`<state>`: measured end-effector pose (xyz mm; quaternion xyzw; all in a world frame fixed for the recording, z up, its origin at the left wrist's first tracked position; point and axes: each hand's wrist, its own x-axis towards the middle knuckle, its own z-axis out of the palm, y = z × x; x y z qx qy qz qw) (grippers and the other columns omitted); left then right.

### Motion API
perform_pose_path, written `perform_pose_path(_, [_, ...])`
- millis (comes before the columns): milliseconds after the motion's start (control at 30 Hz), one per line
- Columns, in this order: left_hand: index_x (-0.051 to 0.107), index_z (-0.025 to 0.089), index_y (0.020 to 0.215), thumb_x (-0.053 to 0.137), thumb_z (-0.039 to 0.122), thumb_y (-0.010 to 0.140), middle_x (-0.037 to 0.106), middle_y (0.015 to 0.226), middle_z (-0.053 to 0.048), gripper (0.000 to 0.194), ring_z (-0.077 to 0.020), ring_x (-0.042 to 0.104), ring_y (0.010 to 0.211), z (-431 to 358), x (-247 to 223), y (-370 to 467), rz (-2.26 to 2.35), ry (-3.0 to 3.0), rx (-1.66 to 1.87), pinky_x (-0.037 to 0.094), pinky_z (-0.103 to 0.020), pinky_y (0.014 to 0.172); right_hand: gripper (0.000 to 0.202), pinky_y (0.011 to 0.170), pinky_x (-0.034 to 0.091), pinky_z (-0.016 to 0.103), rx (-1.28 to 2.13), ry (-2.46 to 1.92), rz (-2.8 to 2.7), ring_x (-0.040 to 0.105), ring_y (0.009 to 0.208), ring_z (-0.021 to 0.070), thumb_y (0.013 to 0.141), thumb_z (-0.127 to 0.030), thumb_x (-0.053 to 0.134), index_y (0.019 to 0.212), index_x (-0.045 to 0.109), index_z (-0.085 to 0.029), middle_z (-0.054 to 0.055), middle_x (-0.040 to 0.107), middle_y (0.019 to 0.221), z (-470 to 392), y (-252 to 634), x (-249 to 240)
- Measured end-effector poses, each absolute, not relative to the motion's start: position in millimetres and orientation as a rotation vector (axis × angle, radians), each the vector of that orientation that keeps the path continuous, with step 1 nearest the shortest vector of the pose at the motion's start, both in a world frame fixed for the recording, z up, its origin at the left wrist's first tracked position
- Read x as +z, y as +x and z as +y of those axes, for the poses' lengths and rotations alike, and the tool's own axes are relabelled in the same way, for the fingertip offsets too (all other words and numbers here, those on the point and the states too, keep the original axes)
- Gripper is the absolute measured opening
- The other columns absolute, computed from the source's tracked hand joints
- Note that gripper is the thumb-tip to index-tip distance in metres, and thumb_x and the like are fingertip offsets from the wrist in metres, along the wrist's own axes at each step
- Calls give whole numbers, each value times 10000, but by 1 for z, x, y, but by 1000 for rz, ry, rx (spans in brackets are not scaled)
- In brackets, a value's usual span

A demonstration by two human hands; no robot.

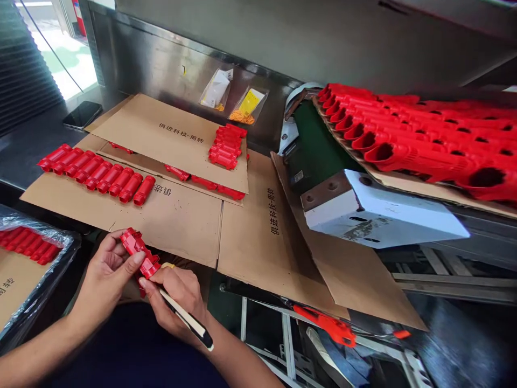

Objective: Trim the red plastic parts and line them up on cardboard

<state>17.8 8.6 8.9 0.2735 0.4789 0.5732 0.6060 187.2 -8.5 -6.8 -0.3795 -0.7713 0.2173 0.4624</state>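
My left hand (109, 272) is closed around a red plastic part (136, 249), its thumb pressed on the part's side. Close beside it, my right hand (177, 293) grips a slim cream-and-black tool (186, 318), and its fingertips meet the lower end of the red part. The tool's working tip is hidden by my fingers. Beyond my hands, a row of red cylindrical parts (97, 171) lies on a cardboard sheet (189, 226).
A raised cardboard sheet (153, 124) bears more red parts (228, 145). Right stands a conveyor with a white metal end (388, 210) and stacked red housings (424, 145). A phone (83, 115) lies back left; a plastic-lined bin (24, 291) stands front left.
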Motion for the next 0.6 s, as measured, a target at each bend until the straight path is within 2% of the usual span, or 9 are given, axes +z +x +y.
perform_pose_path(100, [742,203,1232,1005,373,751,825,925,-54,573,-151,765,803,11,13,8,1056,520,1299,637,-215,772,175,716,664,281,579,-887,-1926,780,782,192,1082,-314,676,1026,744,-163,108,815,939,-8,203,8])
perform_pose_path(200, [664,208,1409,962,392,801,841,989,-119,702,-222,806,855,9,13,-5,1031,482,1192,672,-309,792,179,881,700,300,649,-850,-1908,819,1004,211,1077,-265,691,1201,761,-157,160,816,1187,-11,218,24])
perform_pose_path(300, [640,246,1391,902,370,870,840,1013,-124,597,-239,814,804,7,8,-10,967,513,1160,678,-346,754,290,987,690,296,715,-724,-1886,812,1130,206,1082,-174,664,1370,699,-160,128,836,1198,-12,220,27])
perform_pose_path(400, [661,266,1310,880,343,894,828,975,-93,476,-208,791,752,5,4,-7,907,519,1156,662,-301,699,310,1003,692,287,705,-666,-1846,810,1149,195,1078,-154,665,1385,702,-176,111,835,1226,-10,212,18])
perform_pose_path(500, [686,270,1286,905,337,871,808,955,-71,474,-192,776,771,5,6,-4,894,508,1154,653,-267,689,304,948,717,301,681,-670,-1801,822,1085,197,1064,-168,694,1362,737,-209,107,822,1248,-7,205,8])
perform_pose_path(600, [705,275,1270,923,343,851,806,953,-65,477,-173,763,737,5,8,-3,897,492,1145,653,-256,686,335,937,719,322,681,-664,-1821,820,1049,209,1026,-123,733,1355,745,-184,111,839,1187,-5,203,5])
